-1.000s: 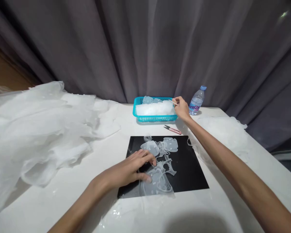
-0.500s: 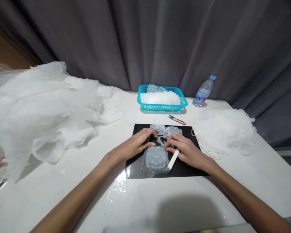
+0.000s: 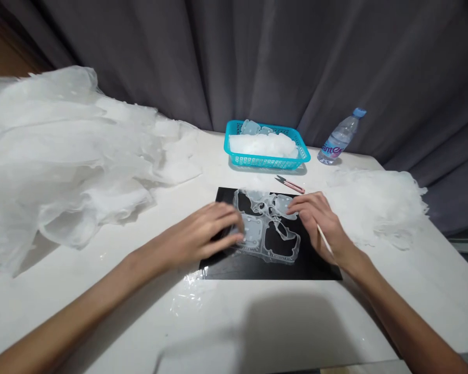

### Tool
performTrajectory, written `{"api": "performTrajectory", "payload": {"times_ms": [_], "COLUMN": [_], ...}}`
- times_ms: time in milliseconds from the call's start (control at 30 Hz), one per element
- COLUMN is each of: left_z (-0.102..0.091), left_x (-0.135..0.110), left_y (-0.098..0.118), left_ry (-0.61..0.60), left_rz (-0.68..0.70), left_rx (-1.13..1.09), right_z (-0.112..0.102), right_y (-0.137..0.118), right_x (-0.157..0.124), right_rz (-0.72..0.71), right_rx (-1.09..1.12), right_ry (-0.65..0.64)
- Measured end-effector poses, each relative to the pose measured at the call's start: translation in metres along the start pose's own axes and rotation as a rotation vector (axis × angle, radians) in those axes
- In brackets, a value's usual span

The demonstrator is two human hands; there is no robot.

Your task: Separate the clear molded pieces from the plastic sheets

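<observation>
A thin translucent sheet (image 3: 262,245) with cut-out shapes lies on a black board (image 3: 234,270). Its right front opening shows bare black, while a whitish rounded panel (image 3: 251,228) fills the left front one. Over that panel's left edge hovers my left hand (image 3: 214,228), slightly blurred, thumb apart from curved fingers and nothing visible between them. My right hand (image 3: 320,223) is closed around a narrow white stick (image 3: 325,240) that points back towards the wrist. Its fingertips touch a second translucent panel (image 3: 284,204) at the back right of the sheet.
Behind the board lie pink-handled thread snips (image 3: 292,186). A turquoise basket (image 3: 267,161) with white pieces and a water bottle (image 3: 339,139) stand near the grey curtain (image 3: 257,57). Heaps of white sheet material flank the board, a large one (image 3: 70,150) left and a smaller one (image 3: 382,205) right.
Both hands have moved apart, the left leftward and the right to the back right. The sheet now lies differently, with its right front opening uncovered. The stick has swung back towards the right wrist.
</observation>
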State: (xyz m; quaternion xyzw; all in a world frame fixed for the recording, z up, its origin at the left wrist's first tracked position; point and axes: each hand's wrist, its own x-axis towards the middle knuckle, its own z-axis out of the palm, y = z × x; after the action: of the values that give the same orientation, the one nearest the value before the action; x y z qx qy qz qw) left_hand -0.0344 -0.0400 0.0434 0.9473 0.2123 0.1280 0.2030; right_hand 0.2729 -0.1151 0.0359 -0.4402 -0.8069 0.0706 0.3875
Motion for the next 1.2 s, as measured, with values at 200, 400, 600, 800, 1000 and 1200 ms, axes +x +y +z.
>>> {"api": "performTrajectory", "payload": {"times_ms": [200, 400, 600, 800, 1000, 1200], "left_z": [0.018, 0.033, 0.037, 0.039, 0.04, 0.043], "left_x": [-0.043, -0.04, -0.038, -0.039, -0.039, -0.039], "left_y": [0.014, 0.02, 0.026, 0.027, 0.028, 0.028], "left_ry": [-0.066, -0.08, -0.067, -0.016, 0.01, 0.036], "left_rz": [0.083, 0.038, -0.022, -0.024, -0.023, -0.027], "left_rx": [0.038, 0.008, 0.015, -0.016, -0.031, -0.017], "right_z": [0.03, 0.031, 0.03, 0.032, 0.037, 0.04], "right_y": [-0.033, -0.032, -0.03, -0.032, -0.032, -0.035], "right_x": [-0.004, -0.003, -0.001, -0.005, -0.007, -0.007], "right_rz": [0.05, 0.229, 0.151, 0.248, 0.229, 0.171], "right_rx": [0.244, 0.4, 0.421, 0.432, 0.418, 0.367], "right_ry": [-0.185, -0.237, -0.279, -0.286, -0.337, -0.355]}}
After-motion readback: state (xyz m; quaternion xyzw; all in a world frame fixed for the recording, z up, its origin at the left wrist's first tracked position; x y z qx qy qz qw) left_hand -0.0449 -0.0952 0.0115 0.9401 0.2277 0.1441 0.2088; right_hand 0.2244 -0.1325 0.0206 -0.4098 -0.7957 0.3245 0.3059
